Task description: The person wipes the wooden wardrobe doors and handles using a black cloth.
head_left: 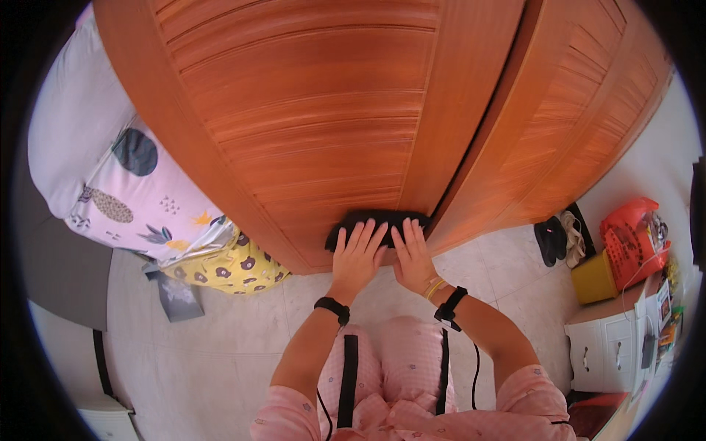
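Note:
A black cloth (380, 223) lies spread against the lower part of a wooden wardrobe door (309, 149). My left hand (359, 251) presses on the cloth's left half with its fingers stretched out flat. On the right half, my right hand (412, 254) holds the cloth to the door in the same way, its thumb pointing toward the left hand. The thumbs are a short gap apart, below the cloth's lower edge. Part of the cloth is hidden under my fingers. Its right end reaches the dark gap beside the neighbouring wardrobe door (543, 138).
A bed with a patterned cover (160, 206) stands at the left, a yellow cloth (231, 270) hanging below it. A grey box (179, 297) sits on the tiled floor. Black shoes (549, 240), a yellow bin (594, 280), a red plastic bag (629, 237) and a white cabinet (598, 353) are at right.

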Available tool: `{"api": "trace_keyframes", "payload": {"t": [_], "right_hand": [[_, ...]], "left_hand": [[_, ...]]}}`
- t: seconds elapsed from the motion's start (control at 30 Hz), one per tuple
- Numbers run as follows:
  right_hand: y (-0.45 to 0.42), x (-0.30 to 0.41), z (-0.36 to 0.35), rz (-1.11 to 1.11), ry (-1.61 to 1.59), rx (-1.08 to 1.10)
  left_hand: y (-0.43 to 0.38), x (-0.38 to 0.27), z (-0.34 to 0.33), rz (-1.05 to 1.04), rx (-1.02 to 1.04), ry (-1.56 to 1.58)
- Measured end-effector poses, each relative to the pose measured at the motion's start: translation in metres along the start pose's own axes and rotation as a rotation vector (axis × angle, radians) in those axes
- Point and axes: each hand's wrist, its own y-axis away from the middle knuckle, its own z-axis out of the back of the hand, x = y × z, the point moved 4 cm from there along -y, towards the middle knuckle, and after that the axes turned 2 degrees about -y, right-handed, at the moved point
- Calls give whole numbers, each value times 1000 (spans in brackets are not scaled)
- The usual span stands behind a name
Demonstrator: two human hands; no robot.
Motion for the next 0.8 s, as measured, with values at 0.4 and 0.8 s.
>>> {"api": "trace_keyframes", "payload": {"t": [0.4,0.8], "right_hand": [[-169,110,64,294,-5,-397],[-69,100,-52,125,29,80]], "left_hand": [[-100,69,128,89,-594,-379],[37,90,50,217,-146,-327]]}}
